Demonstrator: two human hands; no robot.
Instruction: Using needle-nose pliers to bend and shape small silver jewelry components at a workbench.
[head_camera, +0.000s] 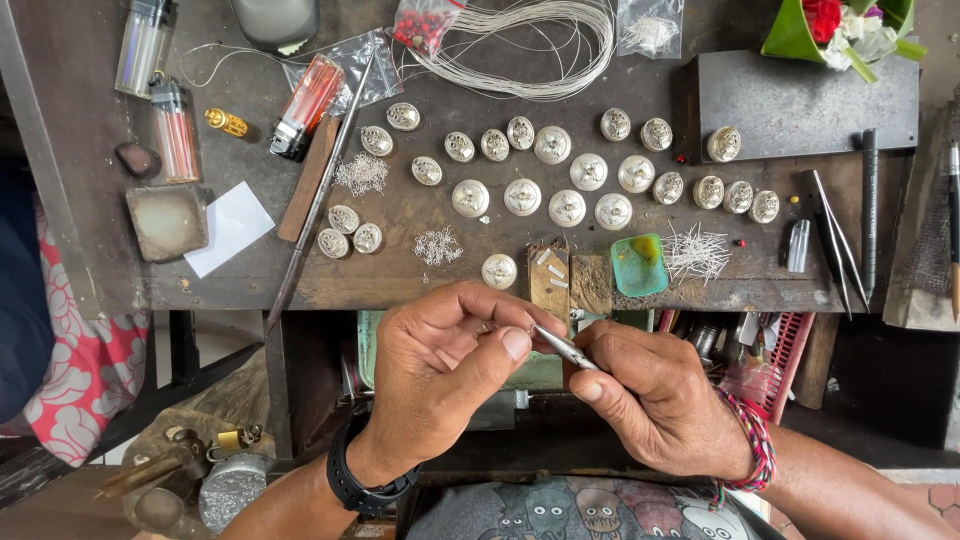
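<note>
A right hand (655, 400) is gripping slim tweezers (562, 347), tips meeting a tiny piece pinched between left hand (440, 375) fingertips (515, 343); it is barely visible. A slip could drop it below the bench edge (420, 292).

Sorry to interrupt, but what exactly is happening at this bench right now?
A person sits at a worn wooden workbench. The right hand holds fine metal tweezers, tips pointed at something tiny pinched between the fingers of the left hand; that piece is too small to identify. On the bench lie rows of round silver ornaments, small piles of wire bits, a coil of wire, lighters and a green dish.
</note>
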